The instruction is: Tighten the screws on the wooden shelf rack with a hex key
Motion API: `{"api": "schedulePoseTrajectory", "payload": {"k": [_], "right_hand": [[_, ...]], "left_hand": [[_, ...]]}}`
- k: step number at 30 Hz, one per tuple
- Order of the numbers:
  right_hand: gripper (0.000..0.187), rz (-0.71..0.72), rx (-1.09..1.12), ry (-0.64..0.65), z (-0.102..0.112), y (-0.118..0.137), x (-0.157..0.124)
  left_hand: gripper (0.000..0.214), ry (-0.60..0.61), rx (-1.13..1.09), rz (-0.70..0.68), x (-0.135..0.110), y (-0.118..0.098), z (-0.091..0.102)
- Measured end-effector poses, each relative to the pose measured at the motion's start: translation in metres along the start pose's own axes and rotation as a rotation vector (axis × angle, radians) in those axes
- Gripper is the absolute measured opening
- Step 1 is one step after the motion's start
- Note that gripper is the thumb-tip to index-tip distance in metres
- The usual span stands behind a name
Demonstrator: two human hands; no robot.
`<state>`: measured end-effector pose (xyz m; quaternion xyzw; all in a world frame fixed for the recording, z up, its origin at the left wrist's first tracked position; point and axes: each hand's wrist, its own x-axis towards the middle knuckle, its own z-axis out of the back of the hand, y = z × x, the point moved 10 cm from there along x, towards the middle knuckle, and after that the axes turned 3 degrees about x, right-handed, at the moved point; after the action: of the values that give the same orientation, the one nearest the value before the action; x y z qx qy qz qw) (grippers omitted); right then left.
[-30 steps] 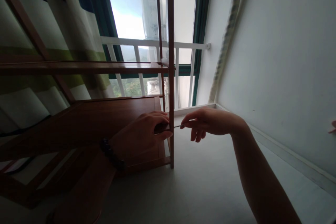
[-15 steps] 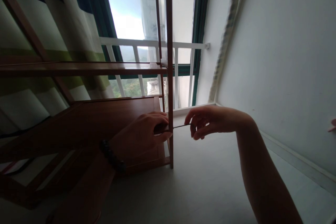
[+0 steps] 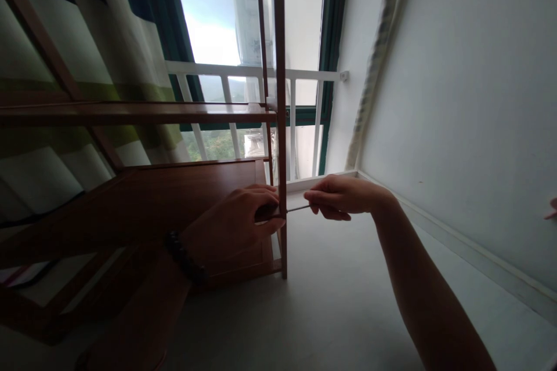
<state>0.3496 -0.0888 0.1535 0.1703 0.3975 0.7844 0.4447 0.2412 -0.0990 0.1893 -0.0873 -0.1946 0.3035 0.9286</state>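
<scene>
A brown wooden shelf rack [image 3: 195, 185] fills the left side, with an upright post [image 3: 282, 145] at its right end. My left hand [image 3: 237, 214], a dark bead bracelet at its wrist, is closed round a short wooden rail [image 3: 267, 213] where it meets the post. On the post's other side, my right hand [image 3: 337, 197] pinches a thin dark hex key [image 3: 298, 208]. The tip of the key meets the post's right face at the height of the rail. My right fingers cover the key's outer end.
A window with a white railing [image 3: 304, 75] stands behind the rack. Patterned curtains [image 3: 134, 58] hang at the left. A white wall [image 3: 470, 98] runs along the right, above a pale floor [image 3: 331, 301]. Part of another person's hand [image 3: 552, 208] shows at the right edge.
My right hand has turned and its fingers have closed more tightly on the hex key, with the wrist shifted left. My left hand has stayed in place on the rail.
</scene>
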Motion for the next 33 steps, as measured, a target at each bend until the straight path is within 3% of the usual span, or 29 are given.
{"api": "schedulePoseTrajectory", "payload": {"k": [6,11,16,22,30,33], "right_hand": [[0.026,0.184,0.056,-0.06,0.01,0.018,-0.006],[0.033,0.21,0.106,-0.005,0.007,0.024,-0.012],[0.036,0.155,-0.026,-0.141,0.018,0.02,-0.011],[0.033,0.223,-0.218,-0.149,0.015,0.029,-0.011],[0.026,0.045,0.05,-0.036,0.0,0.017,-0.009],[0.02,0.045,0.104,-0.013,0.0,0.016,-0.008]], "left_hand": [[0.016,-0.001,-0.007,-0.004,0.001,0.0,0.0],[0.018,0.001,0.005,-0.011,0.001,0.001,-0.001],[0.019,0.004,0.038,0.009,0.001,0.002,-0.003],[0.03,-0.033,0.214,0.032,0.001,0.0,-0.008],[0.025,0.012,0.275,0.035,0.004,-0.004,-0.013],[0.025,0.019,0.269,0.039,0.004,-0.005,-0.013]]}}
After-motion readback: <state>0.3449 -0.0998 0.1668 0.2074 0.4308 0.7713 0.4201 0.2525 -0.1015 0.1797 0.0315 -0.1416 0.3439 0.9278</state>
